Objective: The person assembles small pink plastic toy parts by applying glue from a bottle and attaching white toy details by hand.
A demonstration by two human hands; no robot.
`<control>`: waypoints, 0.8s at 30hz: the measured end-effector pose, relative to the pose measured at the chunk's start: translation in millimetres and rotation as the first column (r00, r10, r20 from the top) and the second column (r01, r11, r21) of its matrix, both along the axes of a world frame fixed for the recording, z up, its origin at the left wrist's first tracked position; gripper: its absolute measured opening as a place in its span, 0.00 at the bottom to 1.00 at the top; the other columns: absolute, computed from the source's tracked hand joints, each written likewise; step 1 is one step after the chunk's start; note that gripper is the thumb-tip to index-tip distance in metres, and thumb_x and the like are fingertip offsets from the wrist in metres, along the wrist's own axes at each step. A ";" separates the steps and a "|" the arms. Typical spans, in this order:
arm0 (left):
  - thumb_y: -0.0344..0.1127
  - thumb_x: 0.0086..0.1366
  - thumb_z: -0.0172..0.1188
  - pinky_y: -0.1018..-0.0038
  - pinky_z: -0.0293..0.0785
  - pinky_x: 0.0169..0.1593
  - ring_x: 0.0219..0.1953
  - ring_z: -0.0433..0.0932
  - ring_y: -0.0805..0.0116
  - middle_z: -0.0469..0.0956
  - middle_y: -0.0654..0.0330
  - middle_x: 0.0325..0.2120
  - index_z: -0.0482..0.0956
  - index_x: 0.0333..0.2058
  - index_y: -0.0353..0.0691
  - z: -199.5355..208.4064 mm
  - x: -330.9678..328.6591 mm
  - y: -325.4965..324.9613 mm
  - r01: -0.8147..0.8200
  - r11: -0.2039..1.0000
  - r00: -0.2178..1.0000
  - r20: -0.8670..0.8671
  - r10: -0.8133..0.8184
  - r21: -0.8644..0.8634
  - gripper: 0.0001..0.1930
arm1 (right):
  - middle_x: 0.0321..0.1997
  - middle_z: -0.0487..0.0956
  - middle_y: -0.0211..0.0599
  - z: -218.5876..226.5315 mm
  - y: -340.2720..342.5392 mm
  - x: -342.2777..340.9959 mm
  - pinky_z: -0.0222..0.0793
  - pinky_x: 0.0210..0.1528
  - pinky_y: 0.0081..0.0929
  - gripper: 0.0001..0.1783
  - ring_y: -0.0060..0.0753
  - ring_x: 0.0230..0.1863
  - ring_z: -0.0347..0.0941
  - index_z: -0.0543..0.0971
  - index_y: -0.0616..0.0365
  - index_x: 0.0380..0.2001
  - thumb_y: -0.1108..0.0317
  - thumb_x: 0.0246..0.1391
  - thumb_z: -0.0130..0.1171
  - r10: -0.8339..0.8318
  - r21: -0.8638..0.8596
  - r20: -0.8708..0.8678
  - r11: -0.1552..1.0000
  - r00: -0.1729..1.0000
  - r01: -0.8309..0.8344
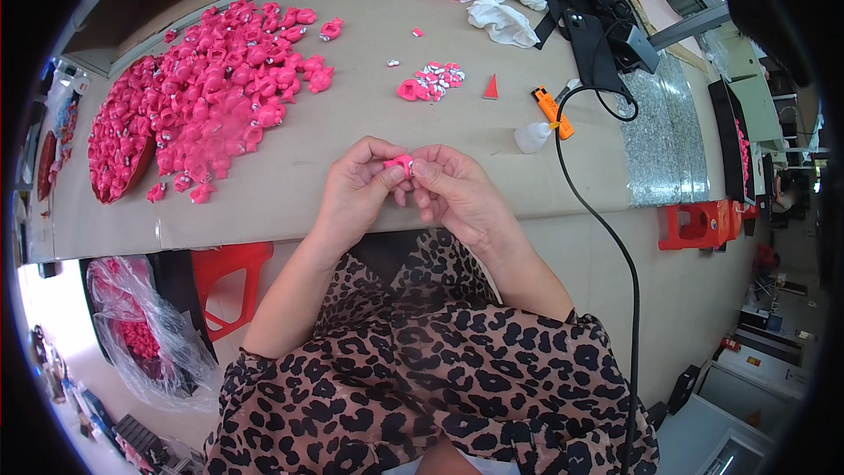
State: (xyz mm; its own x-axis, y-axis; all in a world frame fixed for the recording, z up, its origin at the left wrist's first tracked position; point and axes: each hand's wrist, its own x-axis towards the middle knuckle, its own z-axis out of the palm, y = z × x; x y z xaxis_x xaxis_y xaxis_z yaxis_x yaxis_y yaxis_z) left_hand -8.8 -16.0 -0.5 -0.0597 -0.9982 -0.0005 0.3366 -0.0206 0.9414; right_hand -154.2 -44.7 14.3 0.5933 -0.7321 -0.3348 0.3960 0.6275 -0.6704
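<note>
Between my two hands, just above the table's near edge, is a small pink plastic piece (401, 164) with a bit of white on it. My left hand (362, 178) pinches it between thumb and fingertips. From the other side, my right hand (453, 183) grips it too, thumb and forefinger pressed at its edge. Beyond the hands lies a small heap of pink-and-white parts (437, 79). A large mound of pink plastic pieces (229, 79) spreads over the left of the table, part of it in a brown tray (141, 167).
On the right lie an orange cutter knife (552, 113), a small white bottle (532, 137) and a red triangular piece (491, 86). White crumpled cloth (503, 13) and a black bag (591, 13) are farther back. A black cable (607, 220) hangs over the table's edge. Red stools (230, 277) stand below.
</note>
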 end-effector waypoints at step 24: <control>0.41 0.65 0.34 0.89 0.53 0.19 0.15 0.61 0.85 0.66 0.69 0.16 0.64 0.40 0.40 13.2 -13.5 -0.6 0.121 0.983 0.973 0.180 -0.144 0.136 0.14 | 0.17 0.64 0.26 -6.2 5.7 8.9 0.58 0.12 0.13 0.12 0.16 0.14 0.61 0.67 0.59 0.28 0.60 0.54 0.45 -0.109 -0.052 0.096 0.992 0.989 0.115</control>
